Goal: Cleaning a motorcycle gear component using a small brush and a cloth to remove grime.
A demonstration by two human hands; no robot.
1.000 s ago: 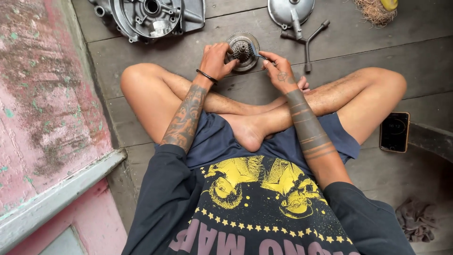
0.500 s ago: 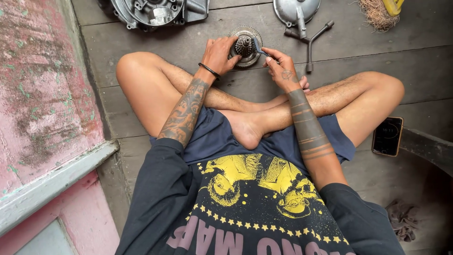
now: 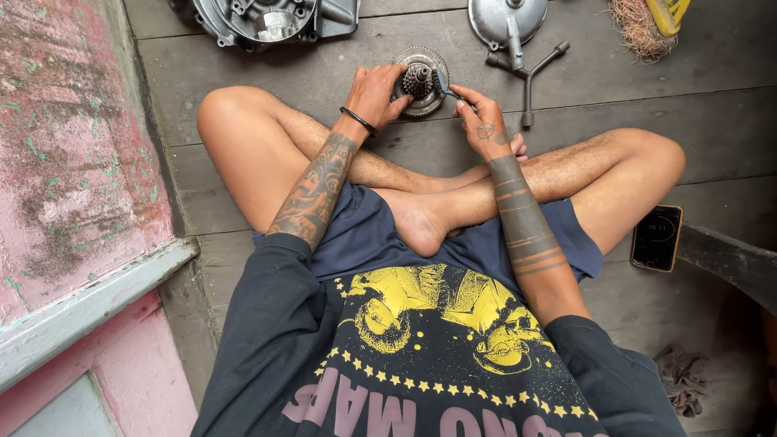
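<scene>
I sit cross-legged on grey floorboards. A round metal clutch assembly (image 3: 422, 66) with a toothed gear at its centre rests on the boards beyond my shins. My left hand (image 3: 376, 93) grips its left side, a black band on the wrist. My right hand (image 3: 479, 121) holds a small dark brush (image 3: 443, 83), whose bristle end touches the gear's right side.
An engine cover (image 3: 267, 20) lies at the far left, and a round metal cover (image 3: 508, 20) with a three-way socket wrench (image 3: 528, 77) at the far right. A phone (image 3: 656, 237) lies beside my right knee. A pink wall (image 3: 73, 146) stands on the left, a rag (image 3: 681, 376) at lower right.
My right hand has shifted from gripping the assembly's right rim to holding the brush against the gear. The camera view has tilted slightly down.
</scene>
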